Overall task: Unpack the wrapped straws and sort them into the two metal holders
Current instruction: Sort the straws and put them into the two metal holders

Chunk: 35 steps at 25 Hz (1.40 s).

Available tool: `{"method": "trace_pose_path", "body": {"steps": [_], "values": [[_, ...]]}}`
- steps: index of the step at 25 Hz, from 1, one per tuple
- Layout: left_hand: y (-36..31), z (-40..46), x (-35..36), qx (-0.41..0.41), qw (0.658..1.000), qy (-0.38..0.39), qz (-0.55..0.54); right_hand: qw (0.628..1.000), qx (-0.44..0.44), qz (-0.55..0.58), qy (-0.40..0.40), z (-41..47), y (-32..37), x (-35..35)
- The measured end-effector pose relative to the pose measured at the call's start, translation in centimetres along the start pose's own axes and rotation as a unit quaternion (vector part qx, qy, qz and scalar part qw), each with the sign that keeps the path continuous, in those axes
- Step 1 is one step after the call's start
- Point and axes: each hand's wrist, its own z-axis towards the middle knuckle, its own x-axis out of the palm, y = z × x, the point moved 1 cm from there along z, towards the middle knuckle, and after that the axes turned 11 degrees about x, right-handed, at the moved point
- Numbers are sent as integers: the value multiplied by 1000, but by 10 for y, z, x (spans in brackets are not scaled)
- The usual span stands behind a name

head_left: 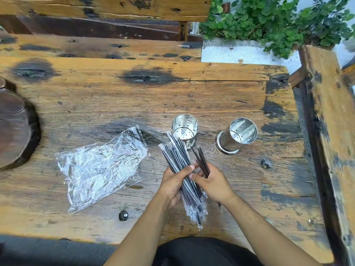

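Note:
My left hand (173, 181) grips a bundle of black straws in thin clear wrappers (177, 156), slanting from near my body up toward the holders. My right hand (212, 182) is closed on a few black straws (200, 160) pulled slightly apart from the bundle, to its right. Two perforated metal holders stand empty beyond my hands: the left holder (184, 127) just behind the bundle's tips, the right holder (238, 134) farther right. A crumpled clear plastic bag (101, 167) lies flat on the wooden table (96, 96), left of my hands.
A dark round wooden slab (15, 129) sits at the table's left edge. A wooden bench (330, 116) runs along the right side. Green plants (278, 22) grow beyond the far right corner. Another plank bench (96, 45) lies behind the table.

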Motion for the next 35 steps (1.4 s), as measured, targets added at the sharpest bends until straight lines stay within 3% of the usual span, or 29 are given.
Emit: {"method": "trace_pose_path", "body": {"steps": [9, 17, 25, 32, 35], "values": [[-4, 5, -8, -25, 999, 6, -29, 997, 26, 48, -52, -5, 4, 1], [2, 1, -3, -16, 1000, -6, -13, 990, 105, 92, -7, -2, 2, 1], [0, -1, 1, -44, 997, 8, -56, 991, 55, 116, 30, -3, 10, 3], [0, -4, 3, -19, 999, 38, -26, 998, 31, 58, -19, -1, 9, 0], [-1, -5, 4, -14, 1000, 3, -16, 998, 22, 29, -49, -3, 9, 0]]}}
